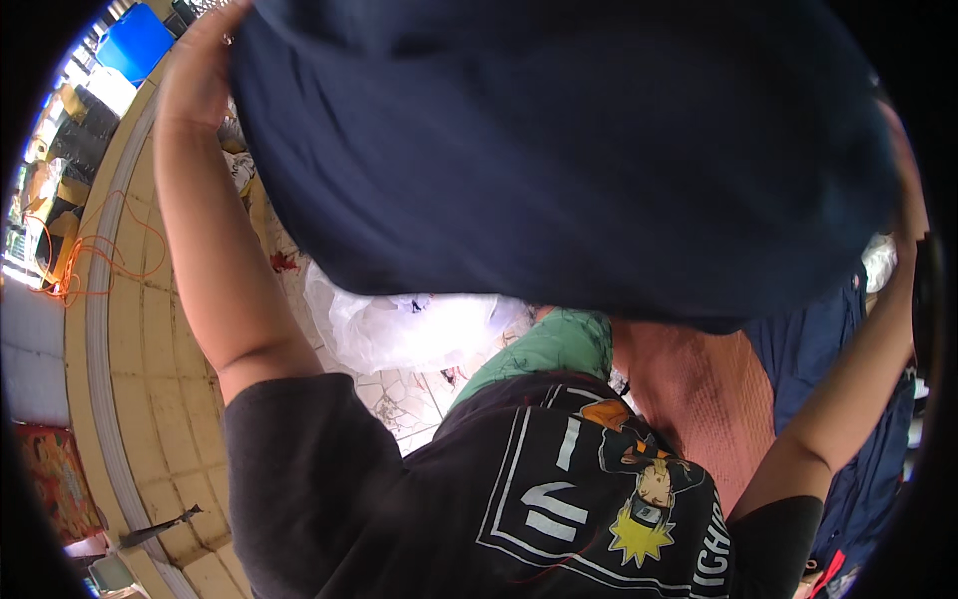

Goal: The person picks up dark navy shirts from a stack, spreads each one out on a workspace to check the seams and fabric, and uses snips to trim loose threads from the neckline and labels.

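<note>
A dark navy cloth (559, 150) fills most of the view, raised high in front of the head camera and bulging downward in a broad rounded fold. It spans from the upper left to the far right edge and hides much of what lies behind it.

Below it, the person's black printed T-shirt (519, 499) takes up the lower middle. Both bare forearms rise from its sleeves toward the cloth, one on each side.

A pale tiled floor (150, 339) curves down the left side. On it, under the cloth, lies a heap of white translucent plastic (399, 324). Just right of that are a green garment (554, 344), a salmon-pink textured fabric (704, 399), and more dark blue fabric (848, 399) along the right.

The left hand (195, 70) is up at the top left, at the cloth's upper left edge. Its fingers curl over that edge and appear to grip it, though the fingertips are hidden by the fabric. The cloth hangs to the right of and below this hand.

The right hand is not visible: the right forearm climbs along the right rim and disappears behind the cloth, so whether it grips cannot be told.

Smaller things sit at the far left: a blue container (135, 40) at the top corner and a tangle of orange cord (85, 255) on the floor.
</note>
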`<state>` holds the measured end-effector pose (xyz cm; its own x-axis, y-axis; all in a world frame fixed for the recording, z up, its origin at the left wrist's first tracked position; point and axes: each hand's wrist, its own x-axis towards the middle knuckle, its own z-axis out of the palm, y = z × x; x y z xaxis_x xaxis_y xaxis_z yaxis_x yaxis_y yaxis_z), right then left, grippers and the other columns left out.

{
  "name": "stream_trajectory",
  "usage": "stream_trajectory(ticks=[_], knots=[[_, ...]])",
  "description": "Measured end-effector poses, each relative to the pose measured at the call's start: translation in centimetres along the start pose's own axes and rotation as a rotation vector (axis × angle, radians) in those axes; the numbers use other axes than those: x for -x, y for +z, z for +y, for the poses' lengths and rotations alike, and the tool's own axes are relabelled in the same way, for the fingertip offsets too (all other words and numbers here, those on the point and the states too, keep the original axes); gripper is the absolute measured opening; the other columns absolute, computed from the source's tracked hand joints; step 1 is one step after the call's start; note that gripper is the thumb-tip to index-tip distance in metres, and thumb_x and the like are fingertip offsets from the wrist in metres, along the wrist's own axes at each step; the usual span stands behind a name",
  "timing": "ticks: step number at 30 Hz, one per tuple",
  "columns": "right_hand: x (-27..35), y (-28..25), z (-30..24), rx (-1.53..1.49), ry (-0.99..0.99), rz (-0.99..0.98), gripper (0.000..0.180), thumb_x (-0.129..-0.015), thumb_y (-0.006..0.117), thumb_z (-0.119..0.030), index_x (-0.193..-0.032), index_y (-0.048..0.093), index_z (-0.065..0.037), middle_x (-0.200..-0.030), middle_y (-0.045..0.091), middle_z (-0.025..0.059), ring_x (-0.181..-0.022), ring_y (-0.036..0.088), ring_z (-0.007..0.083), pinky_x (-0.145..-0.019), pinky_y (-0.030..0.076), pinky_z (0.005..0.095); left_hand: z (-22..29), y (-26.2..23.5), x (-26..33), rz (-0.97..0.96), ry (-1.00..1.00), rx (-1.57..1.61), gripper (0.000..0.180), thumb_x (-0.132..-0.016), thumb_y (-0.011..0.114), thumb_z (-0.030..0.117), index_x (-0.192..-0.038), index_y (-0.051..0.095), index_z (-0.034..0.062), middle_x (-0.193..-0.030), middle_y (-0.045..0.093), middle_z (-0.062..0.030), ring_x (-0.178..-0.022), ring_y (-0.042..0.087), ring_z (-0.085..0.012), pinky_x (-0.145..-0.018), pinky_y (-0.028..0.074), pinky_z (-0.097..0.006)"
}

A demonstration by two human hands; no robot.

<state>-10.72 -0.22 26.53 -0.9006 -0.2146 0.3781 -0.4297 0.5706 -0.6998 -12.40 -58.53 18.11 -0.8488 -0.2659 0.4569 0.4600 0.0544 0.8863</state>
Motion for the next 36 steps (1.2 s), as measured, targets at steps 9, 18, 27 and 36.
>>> stream_trajectory(ticks=[9, 18, 27, 36], knots=[[-16.3, 21.0, -3.3, -0.599, -0.025, 0.165, 0.021, -0.093, 0.056, -0.007, -0.112, 0.057, 0.004, -0.102, 0.063, 0.0129, -0.091, 0.066, 0.0201, -0.079, 0.054, 0.0264, -2.1, -10.4, -6.0, 0.735, 0.359, -0.083, 0.028, -0.082, 0.074, 0.006, -0.099, 0.061, -0.0123, -0.095, 0.066, -0.0178, -0.088, 0.068, -0.0280, -0.082, 0.057, -0.031], [-17.2, 34.3, 8.1, -0.352, 0.076, -0.300, 0.038, -0.083, 0.072, -0.022, -0.114, 0.061, -0.003, -0.109, 0.063, 0.0094, -0.085, 0.062, 0.0156, -0.076, 0.052, 0.0307, -27.9, -17.3, 3.6, 1.007, 0.108, -0.423, 0.038, -0.078, 0.077, 0.014, -0.100, 0.054, -0.0058, -0.095, 0.060, -0.0120, -0.085, 0.061, -0.0226, -0.081, 0.053, -0.036], [0.0, 27.4, 9.2, 0.013, -0.211, -0.559, 0.028, -0.082, 0.067, -0.015, -0.108, 0.064, -0.005, -0.110, 0.066, 0.0089, -0.103, 0.062, 0.0257, -0.089, 0.047, 0.0347, -34.9, 20.5, 15.4, -0.102, -0.603, 0.096, 0.018, -0.087, 0.064, 0.013, -0.102, 0.067, 0.0034, -0.093, 0.066, -0.0065, -0.077, 0.062, -0.0159, -0.071, 0.050, -0.029], [12.1, 26.1, 0.0, -0.411, -0.678, -0.581, 0.074, -0.083, 0.064, -0.043, -0.146, 0.035, -0.015, -0.152, 0.029, 0.0136, -0.140, 0.029, 0.0323, -0.113, 0.023, 0.0509, -22.7, 36.9, 17.3, -1.536, 0.357, -0.781, 0.030, -0.085, 0.065, 0.031, -0.102, 0.068, 0.0061, -0.097, 0.068, -0.0106, -0.084, 0.065, -0.0249, -0.079, 0.050, -0.037]])
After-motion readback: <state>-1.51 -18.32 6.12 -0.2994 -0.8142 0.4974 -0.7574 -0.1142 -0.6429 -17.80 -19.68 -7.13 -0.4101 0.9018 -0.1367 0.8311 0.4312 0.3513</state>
